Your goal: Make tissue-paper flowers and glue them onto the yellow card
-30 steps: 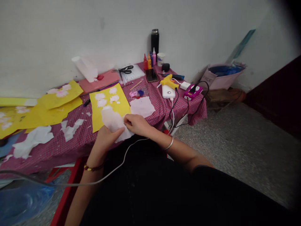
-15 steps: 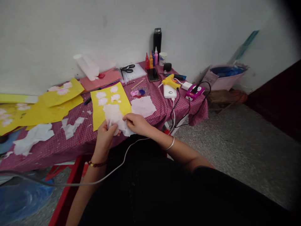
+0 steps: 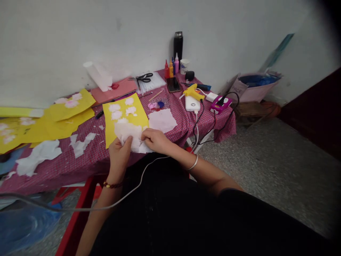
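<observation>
A thin white tissue [image 3: 129,132] is held up between my two hands over the near edge of a yellow sheet [image 3: 109,129]. My left hand [image 3: 119,153] grips its left side, thumb on top. At the tissue's right side my right hand [image 3: 156,140] pinches it with the fingers drawn together. Several pale pink tissue patches [image 3: 116,115] lie on the yellow sheet, and part of it is hidden by the held tissue. Just right of the sheet, a flat pinkish-white piece of paper [image 3: 163,121] rests on the checked tablecloth [image 3: 183,122].
Torn tissue [image 3: 39,156] and more yellow sheets [image 3: 60,126] lie to the left. Behind are a tissue roll [image 3: 98,75], black scissors [image 3: 145,77], a phone [image 3: 173,84] and paint bottles [image 3: 171,69]. A yellow glue gun [image 3: 194,93] and cables lie right. A cord [image 3: 128,193] crosses my lap.
The tissue has shifted and spread wider to the left, now lying more level between my hands. My left hand has turned slightly and risen a little; my right hand has barely moved.
</observation>
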Demonstrator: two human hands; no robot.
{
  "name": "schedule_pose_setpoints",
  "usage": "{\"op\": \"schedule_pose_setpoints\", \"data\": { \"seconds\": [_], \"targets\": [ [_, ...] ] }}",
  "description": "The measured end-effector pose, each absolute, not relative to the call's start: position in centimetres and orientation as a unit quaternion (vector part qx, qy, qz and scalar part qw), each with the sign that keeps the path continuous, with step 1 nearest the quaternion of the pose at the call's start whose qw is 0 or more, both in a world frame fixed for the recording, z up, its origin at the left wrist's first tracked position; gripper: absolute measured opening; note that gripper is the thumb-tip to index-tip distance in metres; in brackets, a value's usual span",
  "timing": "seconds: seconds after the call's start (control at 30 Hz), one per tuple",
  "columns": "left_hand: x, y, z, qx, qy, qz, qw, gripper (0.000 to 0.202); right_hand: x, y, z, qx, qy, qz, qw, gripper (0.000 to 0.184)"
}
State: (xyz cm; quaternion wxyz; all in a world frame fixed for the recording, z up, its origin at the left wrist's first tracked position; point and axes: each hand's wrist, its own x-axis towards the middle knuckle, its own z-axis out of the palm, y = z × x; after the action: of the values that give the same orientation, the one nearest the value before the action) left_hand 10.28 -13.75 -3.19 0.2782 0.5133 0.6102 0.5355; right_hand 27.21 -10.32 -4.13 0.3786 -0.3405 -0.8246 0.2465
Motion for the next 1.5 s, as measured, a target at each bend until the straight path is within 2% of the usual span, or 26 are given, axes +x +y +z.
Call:
{"op": "schedule_pose_setpoints", "data": {
  "seconds": [0.2,0.37,0.63,0.73,0.8,0.93,1.07,1.13,1.33,1.5],
  "targets": [
    [11.0,-14.2,-2.6,0.573,0.611,0.492,0.237,0.029,27.3,-10.8,-3.5,-0.362,-0.832,0.237,0.348,0.024],
    [11.3,-14.6,-1.9,0.608,0.636,0.434,0.196,0.025,27.1,-10.6,-3.6,-0.37,-0.852,0.203,0.309,0.011],
    [10.2,-14.2,-2.5,0.566,0.628,0.492,0.209,0.029,27.5,-10.7,-3.4,-0.426,-0.805,0.232,0.341,0.007],
    [9.9,-14.1,-2.5,0.558,0.636,0.499,0.19,0.028,27.8,-10.7,-3.3,-0.418,-0.792,0.246,0.372,0.008],
    [9.9,-14.2,-2.3,0.563,0.636,0.493,0.187,0.027,27.9,-10.7,-3.3,-0.383,-0.792,0.268,0.392,0.016],
    [10.3,-14.4,-1.9,0.588,0.618,0.474,0.22,0.024,27.5,-10.8,-3.3,-0.318,-0.819,0.32,0.355,0.03],
    [10.8,-14.7,-1.3,0.612,0.606,0.436,0.26,0.022,27.1,-10.9,-3.2,-0.341,-0.833,0.313,0.303,0.015],
    [10.8,-14.7,-1.0,0.617,0.608,0.423,0.267,0.024,27.1,-10.9,-3.2,-0.357,-0.831,0.31,0.293,0.014],
    [9.9,-14.6,-0.6,0.628,0.627,0.4,0.23,0.027,27.5,-10.6,-3.3,-0.345,-0.818,0.347,0.304,0.009],
    [9.3,-14.3,-0.8,0.642,0.638,0.324,0.274,0.029,27.8,-10.6,-3.2,-0.354,-0.808,0.355,0.31,0.008]
  ]
}}
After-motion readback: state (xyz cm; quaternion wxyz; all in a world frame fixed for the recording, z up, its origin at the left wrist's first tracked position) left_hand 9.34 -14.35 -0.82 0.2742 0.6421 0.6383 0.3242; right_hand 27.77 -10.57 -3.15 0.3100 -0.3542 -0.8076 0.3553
